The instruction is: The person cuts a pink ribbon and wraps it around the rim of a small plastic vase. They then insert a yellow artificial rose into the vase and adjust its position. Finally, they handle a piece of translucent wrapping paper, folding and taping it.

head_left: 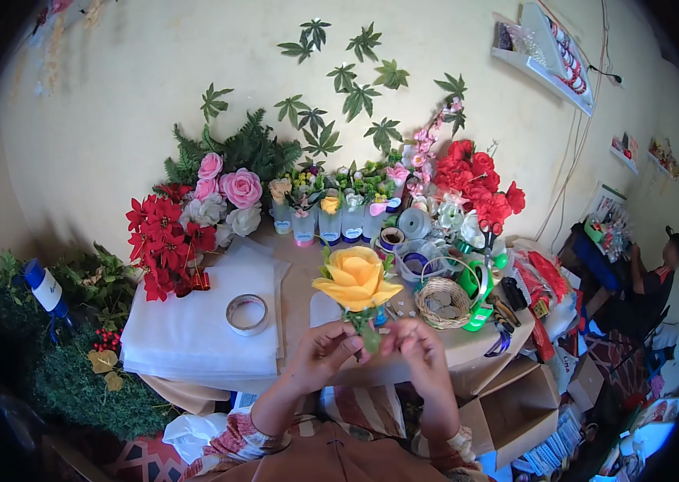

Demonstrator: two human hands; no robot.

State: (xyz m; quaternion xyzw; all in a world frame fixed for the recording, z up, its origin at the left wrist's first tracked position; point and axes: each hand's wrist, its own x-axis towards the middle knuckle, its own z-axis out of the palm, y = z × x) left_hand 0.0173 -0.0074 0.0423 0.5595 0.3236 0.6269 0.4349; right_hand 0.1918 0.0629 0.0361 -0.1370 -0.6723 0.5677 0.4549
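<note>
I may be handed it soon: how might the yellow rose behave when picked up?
The yellow rose is probably light, seemingly held up in a fingertip pinch by the left hand. It flares wide above slim greenery, so it may be top-heavy and tip if stood up. Its thin-looking petals would likely bend if squeezed.

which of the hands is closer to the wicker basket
Right. The right hand is on the basket's near side, slightly to its left; the left hand is farther left, across the yellow rose's stem.
</note>
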